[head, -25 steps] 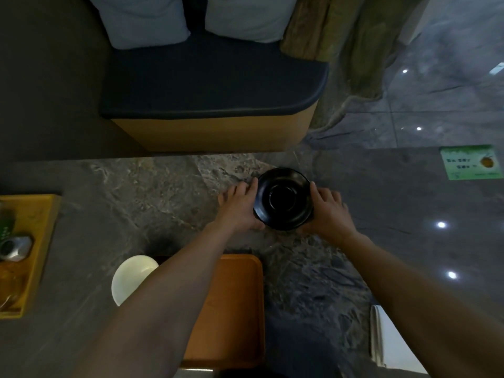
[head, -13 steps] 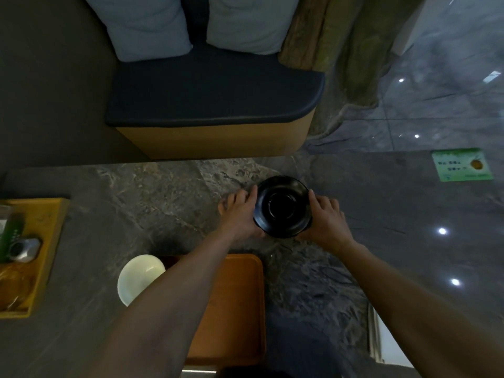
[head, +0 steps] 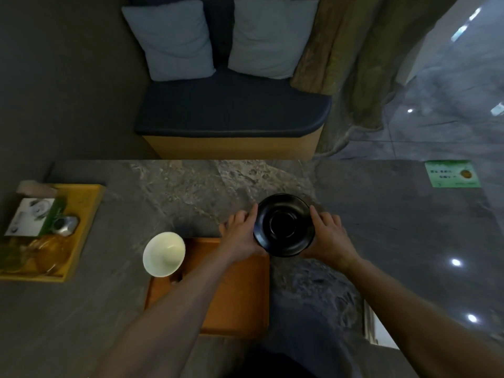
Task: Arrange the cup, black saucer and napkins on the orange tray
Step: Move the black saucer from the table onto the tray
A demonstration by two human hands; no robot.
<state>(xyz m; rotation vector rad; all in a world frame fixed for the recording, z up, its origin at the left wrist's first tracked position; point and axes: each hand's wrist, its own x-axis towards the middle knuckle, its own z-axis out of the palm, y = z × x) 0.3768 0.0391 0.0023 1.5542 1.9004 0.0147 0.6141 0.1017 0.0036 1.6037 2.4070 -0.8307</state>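
Saucer status: round black saucer (head: 283, 226) sits centre-right of frame, clamped between both hands. Left hand (head: 240, 236) has its grip closed on the saucer's left rim, fingers (head: 252, 214) running up along the edge; right hand (head: 328, 236) has its grip closed on the right rim, same pose. Saucer overlaps the upper right corner of the flat orange rectangular tray (head: 240, 301), which lies lower centre on the dark grey marbled stone bench (head: 177, 192). Cannot tell if the saucer is lifted or resting on the surface.

White ceramic cup (head: 163, 253), open side facing the camera, sits at the tray's upper left corner, overlapping its edge. Left forearm crosses over the tray.

White napkin stack (head: 381, 334) at lower right, partly hidden behind the right forearm, well apart from the tray.

Yellow wooden tray (head: 87, 214) at far left holds a white-and-green box (head: 30, 216), a small silver metal item (head: 65, 226) and some clear glassware, blurred. Green card (head: 451, 173) at upper right of the bench. Dark blue cushioned seat (head: 231, 110) with two pale pillows beyond the bench.
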